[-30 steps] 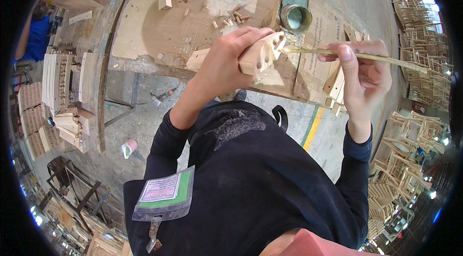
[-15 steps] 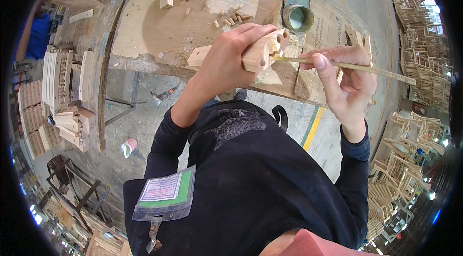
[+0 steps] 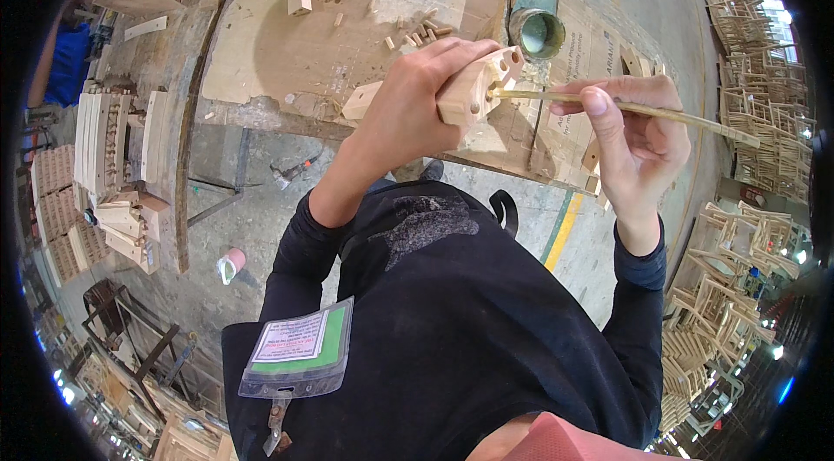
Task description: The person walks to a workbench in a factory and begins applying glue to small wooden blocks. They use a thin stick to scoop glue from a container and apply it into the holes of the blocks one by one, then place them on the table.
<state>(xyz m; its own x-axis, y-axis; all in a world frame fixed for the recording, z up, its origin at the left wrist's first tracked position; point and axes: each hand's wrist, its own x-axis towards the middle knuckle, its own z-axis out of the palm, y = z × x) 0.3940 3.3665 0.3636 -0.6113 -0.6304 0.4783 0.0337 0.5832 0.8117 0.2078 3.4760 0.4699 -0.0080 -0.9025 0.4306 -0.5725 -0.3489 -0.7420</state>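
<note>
My left hand [image 3: 413, 109] grips a pale wooden block [image 3: 479, 87] with round holes drilled in its face, held up in front of my chest. My right hand [image 3: 630, 135] pinches a long thin wooden stick [image 3: 660, 112], and the stick's tip touches one of the block's holes. Just beyond the block a green can [image 3: 536, 26] with pale liquid inside stands on the wooden workbench [image 3: 304, 44]. Several short wooden dowels [image 3: 421, 31] lie scattered on the bench near the can.
Stacks of wooden parts [image 3: 95, 174] stand at the left on the floor, and piles of wooden frames [image 3: 747, 44] fill the right side. A small pink cup [image 3: 230, 265] sits on the concrete floor. A person in blue [image 3: 61, 61] is at the far left.
My right hand drew back from the can side and brought the stick's tip to the block's hole. My left hand turned the block slightly and kept holding it.
</note>
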